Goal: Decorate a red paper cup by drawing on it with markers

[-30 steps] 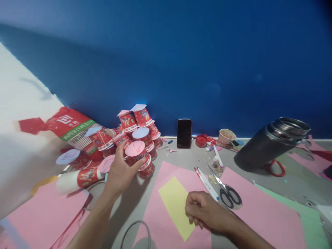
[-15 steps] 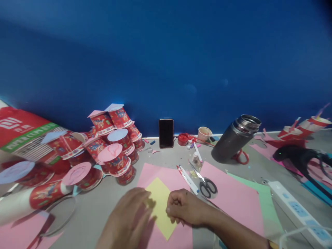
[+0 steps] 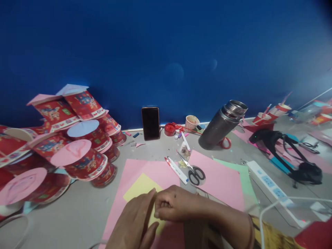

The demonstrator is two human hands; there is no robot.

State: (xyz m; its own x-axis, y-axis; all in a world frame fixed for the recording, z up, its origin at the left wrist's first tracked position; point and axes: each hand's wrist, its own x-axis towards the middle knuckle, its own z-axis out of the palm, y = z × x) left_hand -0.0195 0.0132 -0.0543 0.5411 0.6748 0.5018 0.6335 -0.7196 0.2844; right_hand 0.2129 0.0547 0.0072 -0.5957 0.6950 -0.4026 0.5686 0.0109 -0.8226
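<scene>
A yellow square of paper (image 3: 141, 185) lies on a pink sheet (image 3: 119, 214). My left hand (image 3: 135, 221) is over its lower left part, fingers stretched out and thumb apart. My right hand (image 3: 178, 204) rests at the paper's right side with its fingers curled in and thumb against them; whatever they pinch, if anything, is hidden. The two hands nearly meet, covering much of the square. Just beyond the right hand are black-handled scissors (image 3: 195, 174), blades partly apart, and white markers (image 3: 178, 171) side by side.
Red paper cups (image 3: 85, 162) topped with paper discs are stacked at left. A phone (image 3: 150, 123) leans on the blue wall. A grey flask (image 3: 221, 126) stands tilted-looking behind more pink paper (image 3: 218, 180). A power strip (image 3: 272, 190) with a white cable lies at right.
The view has turned to the right. My left hand has come closer to the right one and covers more of the yellow paper, which appears turned. The right hand stays curled.
</scene>
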